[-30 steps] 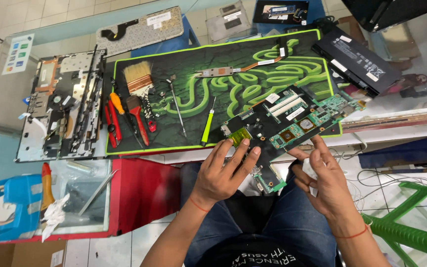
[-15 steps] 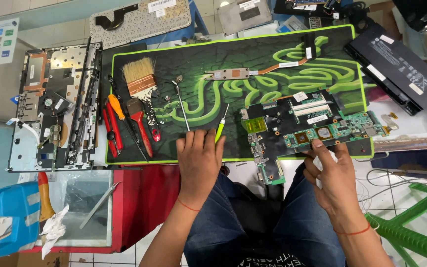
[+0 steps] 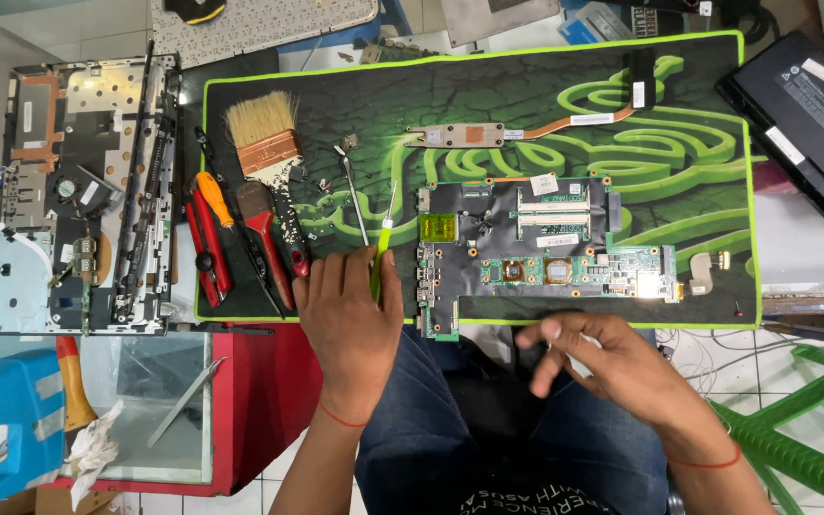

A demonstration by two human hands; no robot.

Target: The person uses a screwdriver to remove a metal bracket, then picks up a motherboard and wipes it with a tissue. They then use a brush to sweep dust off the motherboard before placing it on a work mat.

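Two hands, one circuit board [image 3: 545, 250], one paintbrush [image 3: 264, 143], one heatpipe [image 3: 526, 129], and seemingly two screwdrivers on the mat.

A mat [image 3: 698, 124] covers the middle of the bench [image 3: 793, 257]. On it, the board [image 3: 536, 243] lies right of centre, its near-left corner hanging over the mat's near edge. Far of the board lies the heatpipe [image 3: 526, 129]. Just left of the board lies a screwdriver [image 3: 381, 250], its handle under the left hand [image 3: 350, 319] at the mat's near edge; a second driver [image 3: 353, 191] lies just left of that. Further left come the brush [image 3: 264, 143], then pliers [image 3: 207, 243] near the mat's left edge. Left of the mat sits the chassis [image 3: 83, 186] — right of the mat, a battery [image 3: 808, 124]. The right hand [image 3: 612, 367] hovers near of the board, off the mat.
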